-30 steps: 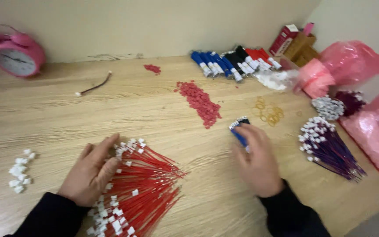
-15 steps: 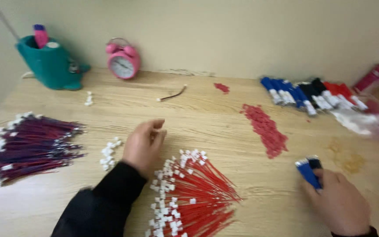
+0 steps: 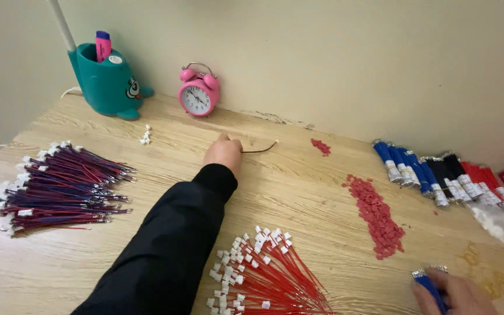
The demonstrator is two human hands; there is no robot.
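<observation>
Landmark: round pink twin-bell alarm clock (image 3: 199, 93) at wall. Bare wooden tabletop (image 3: 298, 186) open in front of clock, right toward small red bead patch (image 3: 321, 146). Left hand (image 3: 224, 153) with black sleeve spans this lane, fingers at thin dark wire piece (image 3: 261, 149). Left of clock: teal whale-shaped pen holder (image 3: 105, 76), few white connectors (image 3: 145, 135). Far front-left: purple-red wire bundle (image 3: 65, 186). Front-right: long red bead heap (image 3: 377, 216), red wire fan with white plugs (image 3: 269, 274)

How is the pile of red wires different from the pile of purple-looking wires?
The red wire bundle is one colour; the left bundle mixes red and blue wires. The red bundle fans out near the table's front edge; the mixed bundle lies sideways at the left. Both have small white connectors on their ends.
</observation>
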